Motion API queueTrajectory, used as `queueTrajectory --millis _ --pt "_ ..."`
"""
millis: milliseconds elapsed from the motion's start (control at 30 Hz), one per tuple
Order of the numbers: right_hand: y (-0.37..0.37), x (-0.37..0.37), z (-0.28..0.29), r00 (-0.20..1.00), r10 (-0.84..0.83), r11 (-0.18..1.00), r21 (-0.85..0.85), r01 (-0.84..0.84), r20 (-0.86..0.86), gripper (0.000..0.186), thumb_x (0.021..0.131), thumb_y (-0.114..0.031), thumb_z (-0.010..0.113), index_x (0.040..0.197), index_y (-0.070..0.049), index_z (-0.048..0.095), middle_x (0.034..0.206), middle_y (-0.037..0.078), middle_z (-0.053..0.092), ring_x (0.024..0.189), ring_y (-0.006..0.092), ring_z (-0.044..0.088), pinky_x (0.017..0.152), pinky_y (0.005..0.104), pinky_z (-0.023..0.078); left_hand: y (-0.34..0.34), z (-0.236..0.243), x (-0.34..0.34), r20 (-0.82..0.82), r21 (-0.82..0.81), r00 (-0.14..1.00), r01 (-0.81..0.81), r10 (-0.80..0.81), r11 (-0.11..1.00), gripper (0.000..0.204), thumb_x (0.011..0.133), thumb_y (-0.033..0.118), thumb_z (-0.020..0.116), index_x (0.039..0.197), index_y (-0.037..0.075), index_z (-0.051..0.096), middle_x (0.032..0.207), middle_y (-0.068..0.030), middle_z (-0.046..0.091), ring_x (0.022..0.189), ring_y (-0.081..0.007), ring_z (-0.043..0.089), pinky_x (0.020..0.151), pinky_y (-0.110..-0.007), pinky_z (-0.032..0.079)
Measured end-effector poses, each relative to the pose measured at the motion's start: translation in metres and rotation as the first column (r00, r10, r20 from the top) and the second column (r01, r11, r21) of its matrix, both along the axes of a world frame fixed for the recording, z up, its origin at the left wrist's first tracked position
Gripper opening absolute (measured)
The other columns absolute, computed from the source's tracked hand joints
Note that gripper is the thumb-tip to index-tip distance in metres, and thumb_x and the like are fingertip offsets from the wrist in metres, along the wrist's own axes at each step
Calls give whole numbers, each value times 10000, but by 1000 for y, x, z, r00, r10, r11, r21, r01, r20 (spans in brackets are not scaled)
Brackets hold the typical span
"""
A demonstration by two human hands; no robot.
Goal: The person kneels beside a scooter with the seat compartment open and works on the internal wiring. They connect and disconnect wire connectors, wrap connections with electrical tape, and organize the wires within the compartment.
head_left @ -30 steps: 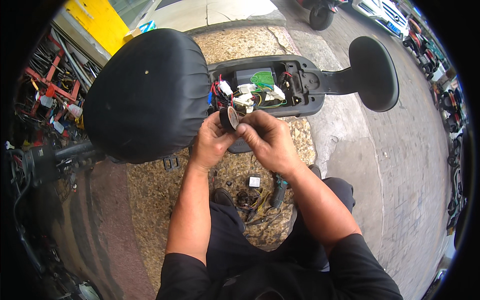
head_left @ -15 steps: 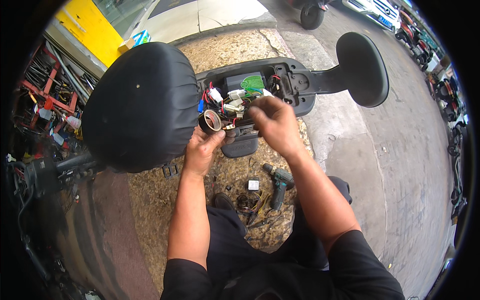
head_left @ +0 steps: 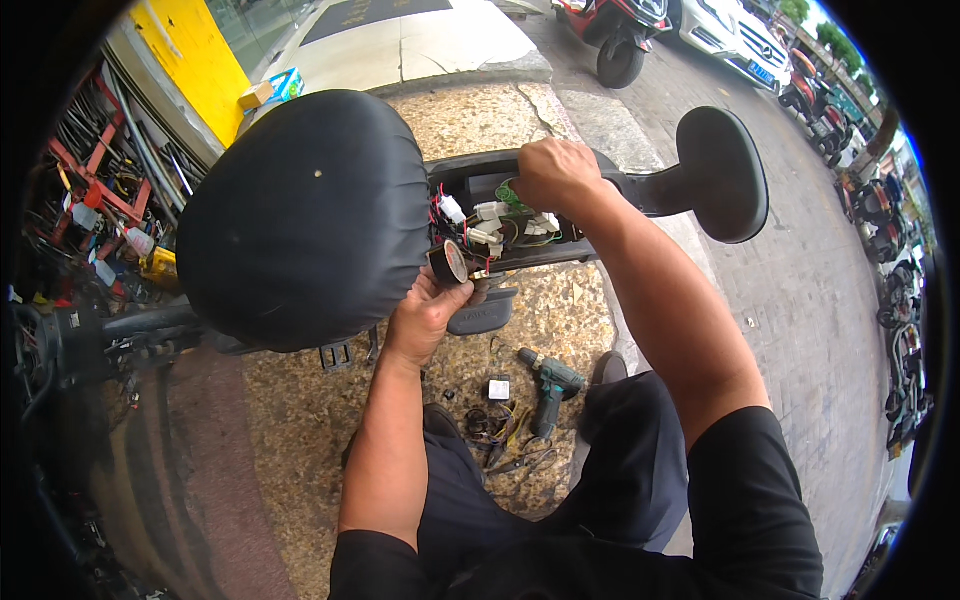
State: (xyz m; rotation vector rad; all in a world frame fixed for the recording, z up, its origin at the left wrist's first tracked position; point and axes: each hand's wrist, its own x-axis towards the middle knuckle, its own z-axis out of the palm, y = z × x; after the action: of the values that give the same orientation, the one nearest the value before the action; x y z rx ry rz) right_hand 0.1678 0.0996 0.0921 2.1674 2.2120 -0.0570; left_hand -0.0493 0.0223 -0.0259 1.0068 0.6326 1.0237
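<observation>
My left hand point(head_left: 422, 318) pinches a roll of black tape point(head_left: 450, 262) on the near side of an open scooter compartment point(head_left: 548, 257). Inside the compartment lies a tangle of coloured wires with white plug connectors point(head_left: 490, 235). My right hand point(head_left: 560, 175) is closed above the compartment's far right part, knuckles up. Its fingertips are hidden, so whatever they may hold does not show. A bit of a green label point(head_left: 510, 196) peeks out beside that hand. To the left of both hands bulges the black padded seat point(head_left: 300, 220).
A black backrest point(head_left: 722, 175) sticks out at the right. On the ground below are a cordless drill point(head_left: 550, 385), a small white-topped box point(head_left: 498, 388) and loose wires point(head_left: 490, 430). A red rack point(head_left: 95, 165) of tools stands left; a red scooter point(head_left: 620, 40) and white car point(head_left: 735, 40) are beyond.
My right hand has moved away and to the right, from beside the connectors to over the compartment's far part. My left hand still has the tape roll, shifted slightly rightward and lower in view.
</observation>
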Motion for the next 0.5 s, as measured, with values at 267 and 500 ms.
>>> queueTrajectory --millis 267,500 --pt "-2 2 -22 954 -202 972 71 222 -219 367 795 -283 710 1051 -21 733 1103 187 730 1077 336 694 921 415 540 -1 -3 5 20 5 999 -39 39 999 308 908 -34 626 1207 38 613 1095 -74 707 937 -183 692 855 -348 581" --pt "7 31 -32 818 -292 954 -85 289 -496 504 712 -325 814 1051 37 728 1038 234 733 991 329 714 850 410 547 1 -2 8 -8 -11 1000 -21 21 1000 268 906 -18 633 1168 35 639 1069 -63 705 938 -168 682 852 -338 579"
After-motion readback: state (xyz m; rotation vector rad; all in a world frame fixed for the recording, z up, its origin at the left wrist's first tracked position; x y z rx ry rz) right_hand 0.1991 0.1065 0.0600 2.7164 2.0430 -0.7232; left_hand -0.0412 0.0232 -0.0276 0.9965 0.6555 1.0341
